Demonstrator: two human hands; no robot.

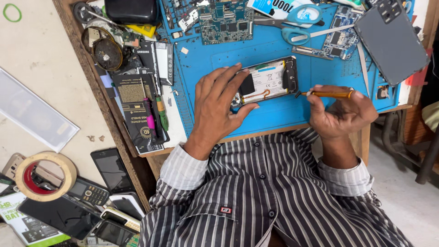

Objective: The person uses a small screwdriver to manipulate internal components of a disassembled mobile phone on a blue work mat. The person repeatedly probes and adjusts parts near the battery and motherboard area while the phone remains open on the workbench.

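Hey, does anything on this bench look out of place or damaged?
Yes. A pile of old phones lies heaped on the floor beside the bench, one overlapping another, by a tape roll.

From my remote seat I saw a matt blue rubbery mat (315, 68) covering a worn wooden tabletop (82, 50) with a rough, scuffed edge. The opened phone (267, 82) under my left hand (215, 107) showed a glossy dark frame and a white, paper-labelled battery. My right hand (340, 112) gripped a screwdriver (327, 94) with a smooth orange plastic handle and a thin metal tip. The back cover (391, 39) looked satin grey plastic. The scissors (297, 23) had shiny blue plastic handles. The circuit board (226, 20) looked dull and grainy. The tape roll (45, 176) was creamy matt paper. My shirt (274, 196) was soft striped cloth
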